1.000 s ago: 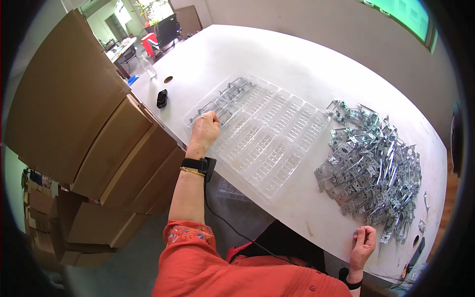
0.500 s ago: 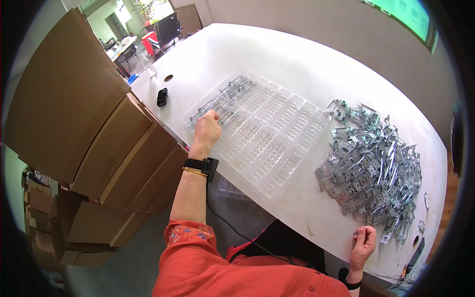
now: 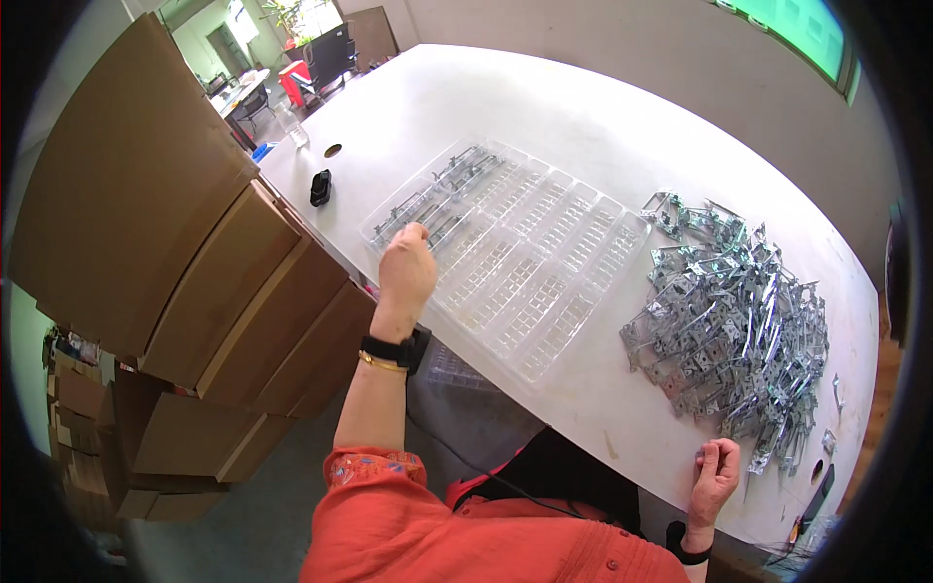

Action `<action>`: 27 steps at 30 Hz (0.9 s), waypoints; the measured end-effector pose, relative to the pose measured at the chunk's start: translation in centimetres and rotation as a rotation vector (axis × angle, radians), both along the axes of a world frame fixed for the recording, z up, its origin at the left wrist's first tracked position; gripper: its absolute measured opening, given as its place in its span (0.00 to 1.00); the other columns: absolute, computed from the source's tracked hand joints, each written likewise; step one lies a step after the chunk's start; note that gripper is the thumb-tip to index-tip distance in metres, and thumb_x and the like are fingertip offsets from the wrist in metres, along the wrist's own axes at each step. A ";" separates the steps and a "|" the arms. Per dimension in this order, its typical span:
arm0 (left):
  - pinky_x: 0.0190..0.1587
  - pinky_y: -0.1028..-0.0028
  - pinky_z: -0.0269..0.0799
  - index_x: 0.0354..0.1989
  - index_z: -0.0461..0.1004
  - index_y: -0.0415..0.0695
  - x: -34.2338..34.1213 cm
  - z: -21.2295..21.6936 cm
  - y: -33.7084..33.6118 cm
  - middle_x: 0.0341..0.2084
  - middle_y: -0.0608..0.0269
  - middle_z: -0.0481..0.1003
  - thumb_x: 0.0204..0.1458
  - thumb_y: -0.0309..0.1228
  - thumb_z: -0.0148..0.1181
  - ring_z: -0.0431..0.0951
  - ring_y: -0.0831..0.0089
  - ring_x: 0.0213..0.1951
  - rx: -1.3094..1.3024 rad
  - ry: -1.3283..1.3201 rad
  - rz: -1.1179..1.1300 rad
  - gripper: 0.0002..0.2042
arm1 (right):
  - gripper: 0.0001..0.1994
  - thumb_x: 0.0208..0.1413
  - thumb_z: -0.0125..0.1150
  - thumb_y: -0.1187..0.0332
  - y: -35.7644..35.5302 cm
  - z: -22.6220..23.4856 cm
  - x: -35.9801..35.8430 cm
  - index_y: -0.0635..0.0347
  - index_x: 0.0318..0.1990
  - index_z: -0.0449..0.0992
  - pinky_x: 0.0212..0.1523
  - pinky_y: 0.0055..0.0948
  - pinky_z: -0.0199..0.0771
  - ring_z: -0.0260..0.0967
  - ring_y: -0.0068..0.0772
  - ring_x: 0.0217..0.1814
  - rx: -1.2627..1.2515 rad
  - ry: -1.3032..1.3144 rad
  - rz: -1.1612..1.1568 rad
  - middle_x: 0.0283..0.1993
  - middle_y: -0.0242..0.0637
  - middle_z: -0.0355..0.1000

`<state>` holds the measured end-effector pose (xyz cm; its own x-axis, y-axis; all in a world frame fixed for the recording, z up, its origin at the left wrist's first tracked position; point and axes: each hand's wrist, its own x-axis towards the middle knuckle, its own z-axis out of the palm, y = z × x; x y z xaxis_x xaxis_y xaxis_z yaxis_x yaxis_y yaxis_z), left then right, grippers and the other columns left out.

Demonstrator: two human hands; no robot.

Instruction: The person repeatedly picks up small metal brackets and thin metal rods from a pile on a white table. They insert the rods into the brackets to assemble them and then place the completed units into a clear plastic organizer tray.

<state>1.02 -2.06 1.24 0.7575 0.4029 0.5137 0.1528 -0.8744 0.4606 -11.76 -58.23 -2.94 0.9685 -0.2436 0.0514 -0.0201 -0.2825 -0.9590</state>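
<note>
A clear plastic tray (image 3: 505, 260) with several long compartments lies on the white table in front of me. Thin metal brackets (image 3: 469, 167) fill the compartments on its left side. Over the tray's near left part is my left hand (image 3: 407, 272), its fingers closed and pointing down beside the brackets; whatever they grip is hidden. My right hand (image 3: 714, 478) rests at the table's near edge with fingers curled and pressed to the thumb. I cannot make out anything in it. Just beyond it lies a big heap of silvery metal brackets (image 3: 734, 330).
A small black object (image 3: 321, 188) and a clear bottle (image 3: 293, 131) are on the left of the white table (image 3: 573, 107). Stacked cardboard boxes (image 3: 209, 291) stand close along the left. A black cable (image 3: 452, 447) hangs near my left forearm. Another clear tray (image 3: 455, 371) is below the table edge.
My left hand has shifted slightly toward me, with its wrist turned a little. My right hand stays nearly in place, and the tray and heap look the same.
</note>
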 end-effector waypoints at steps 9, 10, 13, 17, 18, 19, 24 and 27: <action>0.51 0.55 0.76 0.43 0.79 0.38 -5.3 -0.4 -8.2 0.38 0.46 0.80 0.59 0.25 0.61 0.80 0.46 0.45 -0.039 -0.020 -0.079 0.07 | 0.04 0.73 0.62 0.68 -0.3 -0.4 0.1 0.56 0.45 0.74 0.35 0.14 0.64 0.63 0.12 0.34 0.000 -0.030 0.028 0.35 0.22 0.70; 0.51 0.55 0.75 0.44 0.79 0.38 -5.3 -0.4 -8.1 0.38 0.47 0.80 0.59 0.25 0.62 0.80 0.46 0.46 -0.028 -0.032 -0.075 0.07 | 0.04 0.73 0.62 0.68 -0.3 -0.3 0.2 0.56 0.45 0.74 0.35 0.14 0.63 0.63 0.12 0.34 0.037 -0.023 0.032 0.35 0.22 0.70; 0.52 0.55 0.74 0.44 0.79 0.38 -5.1 -0.1 -6.9 0.40 0.47 0.80 0.58 0.26 0.64 0.79 0.47 0.47 0.010 -0.082 -0.048 0.08 | 0.04 0.72 0.62 0.68 0.0 -0.1 0.1 0.56 0.45 0.74 0.34 0.13 0.63 0.63 0.11 0.34 0.098 -0.011 0.037 0.35 0.21 0.70; 0.54 0.54 0.74 0.45 0.80 0.37 -2.7 0.3 -3.7 0.42 0.46 0.81 0.61 0.31 0.64 0.80 0.46 0.49 0.090 -0.110 -0.001 0.10 | 0.04 0.72 0.62 0.68 0.2 0.0 0.2 0.55 0.44 0.75 0.34 0.14 0.63 0.63 0.11 0.34 0.066 -0.022 0.018 0.35 0.21 0.69; 0.54 0.53 0.74 0.45 0.80 0.36 -2.3 0.2 -3.0 0.42 0.46 0.82 0.62 0.33 0.64 0.81 0.45 0.49 0.113 -0.098 0.005 0.12 | 0.04 0.72 0.63 0.68 0.3 -0.1 0.2 0.55 0.44 0.75 0.34 0.14 0.63 0.63 0.11 0.34 0.061 -0.025 0.013 0.34 0.20 0.69; 0.55 0.53 0.73 0.44 0.81 0.37 -1.9 0.0 -2.5 0.41 0.46 0.82 0.63 0.36 0.63 0.80 0.45 0.49 0.118 -0.035 0.021 0.13 | 0.04 0.72 0.63 0.68 0.2 0.0 0.3 0.55 0.44 0.75 0.34 0.14 0.63 0.63 0.11 0.33 0.071 -0.021 0.020 0.34 0.20 0.69; 0.55 0.50 0.69 0.37 0.83 0.39 -0.4 -1.2 -1.0 0.38 0.50 0.83 0.67 0.48 0.57 0.79 0.45 0.47 0.204 0.234 0.107 0.22 | 0.04 0.73 0.62 0.66 -0.1 -0.6 0.4 0.52 0.44 0.74 0.33 0.12 0.62 0.63 0.09 0.32 0.073 -0.038 0.047 0.35 0.18 0.71; 0.54 0.50 0.67 0.33 0.84 0.42 -0.1 -1.7 -1.1 0.36 0.53 0.84 0.67 0.49 0.57 0.78 0.47 0.44 0.248 0.203 0.135 0.22 | 0.04 0.73 0.62 0.66 -0.5 -1.1 0.4 0.52 0.44 0.74 0.32 0.12 0.62 0.63 0.09 0.32 0.014 -0.055 0.042 0.35 0.18 0.71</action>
<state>0.91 -3.18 -0.48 0.8028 0.3880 0.4527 0.3414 -0.9216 0.1846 -11.39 -58.76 -3.99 0.9737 -0.2041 0.1017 0.0443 -0.2682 -0.9623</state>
